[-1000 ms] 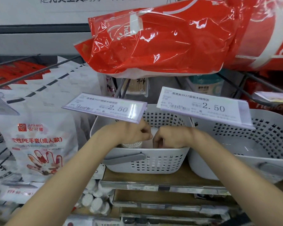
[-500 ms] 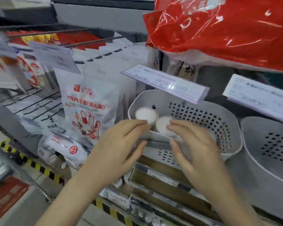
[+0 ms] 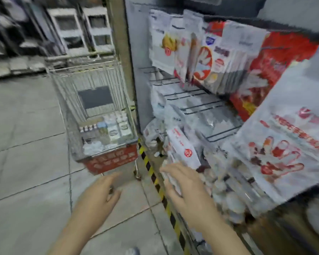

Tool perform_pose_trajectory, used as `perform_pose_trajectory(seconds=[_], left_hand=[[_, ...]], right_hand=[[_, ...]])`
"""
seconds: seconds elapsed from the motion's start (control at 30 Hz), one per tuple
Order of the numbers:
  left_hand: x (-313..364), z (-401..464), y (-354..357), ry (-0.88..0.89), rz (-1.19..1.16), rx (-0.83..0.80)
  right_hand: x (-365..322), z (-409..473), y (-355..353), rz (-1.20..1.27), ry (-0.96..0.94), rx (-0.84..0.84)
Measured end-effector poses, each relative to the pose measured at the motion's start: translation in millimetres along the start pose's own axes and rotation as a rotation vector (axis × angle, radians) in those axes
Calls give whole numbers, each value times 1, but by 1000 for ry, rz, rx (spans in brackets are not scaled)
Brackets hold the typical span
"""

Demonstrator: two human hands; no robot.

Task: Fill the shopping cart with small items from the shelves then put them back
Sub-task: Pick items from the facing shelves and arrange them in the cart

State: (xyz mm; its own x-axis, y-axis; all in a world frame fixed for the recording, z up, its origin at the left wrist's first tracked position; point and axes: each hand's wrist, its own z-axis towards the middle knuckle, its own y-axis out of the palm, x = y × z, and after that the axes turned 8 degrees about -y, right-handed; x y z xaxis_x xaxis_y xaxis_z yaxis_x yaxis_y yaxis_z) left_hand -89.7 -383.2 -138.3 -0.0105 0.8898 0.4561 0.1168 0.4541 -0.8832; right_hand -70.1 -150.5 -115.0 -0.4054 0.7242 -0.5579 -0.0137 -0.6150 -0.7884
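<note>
The frame is motion-blurred. A wire shopping cart (image 3: 75,100) with a red front panel stands on the floor at the left of the shelving, and several small boxes and packets (image 3: 112,129) lie in its bottom. My left hand (image 3: 101,192) hangs over the floor below the cart with spread, relaxed fingers and holds nothing. My right hand (image 3: 184,188) is beside it, fingers spread, in front of the low shelf edge, also holding nothing. Both hands are apart from the cart.
Shelving (image 3: 191,100) at the right carries wire racks with hanging packets, a large glove bag (image 3: 284,144) and a white box (image 3: 182,146). Yellow-black hazard tape (image 3: 155,177) runs along the shelf base. Grey tiled floor (image 3: 26,162) spreads left; more shelves stand far back.
My view has swung left and down from the white baskets to the cart. Both hands have let go of the two round white containers and dropped away, held open.
</note>
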Motion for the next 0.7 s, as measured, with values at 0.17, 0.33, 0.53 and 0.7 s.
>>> perform_pose_trajectory(seconds=[0.17, 0.33, 0.53, 0.7], left_hand=[[-99, 17, -39, -220, -28, 70], [-168, 43, -61, -333, -44, 69], [-196, 106, -55, -369, -52, 7], [-183, 184, -42, -286, 18, -46]], right_hand=[[-20, 74, 83, 102, -23, -227], [-18, 118, 140, 217, 107, -353], [23, 163, 161, 255, 252, -410], [79, 220, 171, 251, 365, -432]])
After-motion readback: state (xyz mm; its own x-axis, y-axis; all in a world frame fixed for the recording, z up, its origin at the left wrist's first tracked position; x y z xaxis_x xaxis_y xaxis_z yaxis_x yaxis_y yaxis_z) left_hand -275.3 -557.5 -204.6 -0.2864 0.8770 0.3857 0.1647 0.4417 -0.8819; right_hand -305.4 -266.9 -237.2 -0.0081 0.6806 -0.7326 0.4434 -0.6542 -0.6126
